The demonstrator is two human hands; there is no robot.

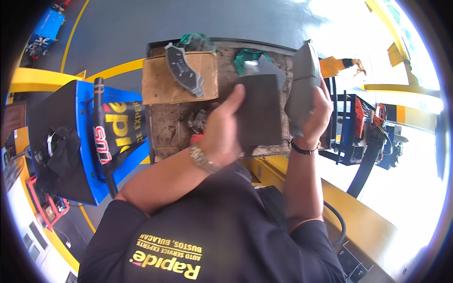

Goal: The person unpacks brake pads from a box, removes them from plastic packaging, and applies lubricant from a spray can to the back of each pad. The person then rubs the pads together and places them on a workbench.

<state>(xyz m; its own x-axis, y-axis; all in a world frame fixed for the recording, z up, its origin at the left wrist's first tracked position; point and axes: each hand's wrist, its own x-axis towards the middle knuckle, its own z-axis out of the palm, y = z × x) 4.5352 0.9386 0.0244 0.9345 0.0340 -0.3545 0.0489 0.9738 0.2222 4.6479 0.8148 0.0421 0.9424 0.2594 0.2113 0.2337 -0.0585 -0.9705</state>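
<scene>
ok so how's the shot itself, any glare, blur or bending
In the head view, glare washes out the floor at upper right; in the head view, the left hand looks blurred, the brake pad on the box crisper; in the head view, the corners go black.

From my end, I see a pad on the box, upper centre-left; a sheet near centre, in the left hand; another pad rightward (in the right hand).
</scene>
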